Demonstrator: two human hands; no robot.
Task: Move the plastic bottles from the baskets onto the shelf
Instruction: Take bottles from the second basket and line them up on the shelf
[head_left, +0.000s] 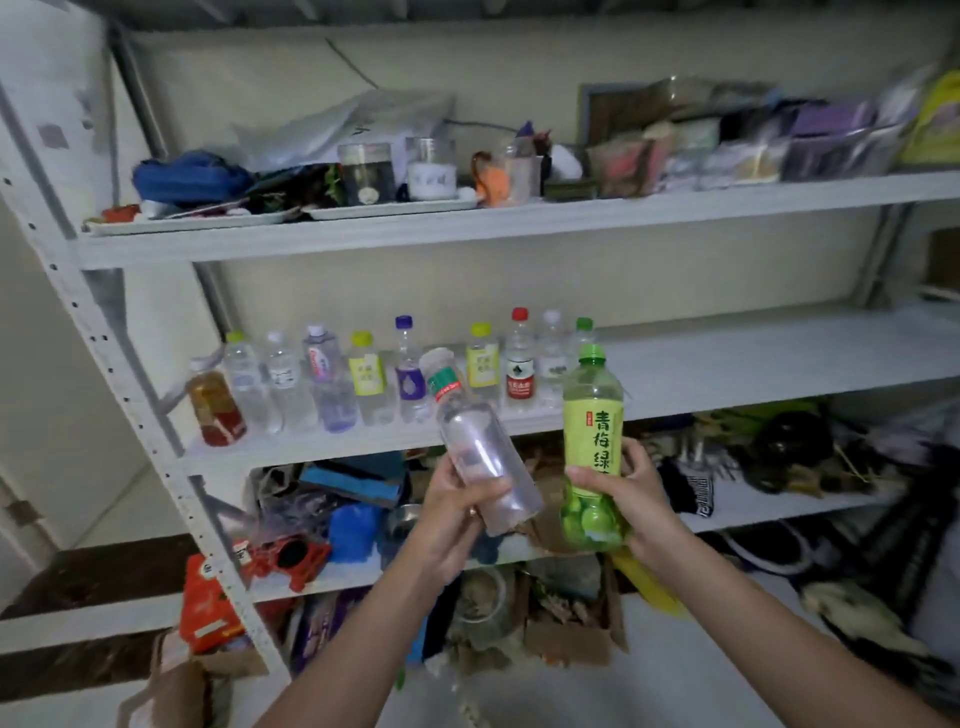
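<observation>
Left hand (448, 514): grips the clear bottle (467, 431) round its lower half, fingers and thumb curled about it. Carries it tilted, white cap up and to the left, a green-and-red band just under the cap. Looks empty.

Right hand (631, 493): grasps the green tea bottle (593, 415) low on its body, fingers wrapped round it, thumb across the front. Keeps it upright, green cap on top, yellow-green label facing the camera.

Both bottles in the air in front of the middle shelf (779, 358), near each other but not touching, neither resting on the board.

On the left half of that board: a row of bottles (408, 374), all upright, mostly clear, caps yellow, purple, red, white and green. At the left end, an amber bottle (215, 405). Right half of the board bare.

Upper shelf (519, 226): jars, trays, bags, a blue cloth. Lower boards: mixed clutter (358, 483), blurred. No baskets in view.
</observation>
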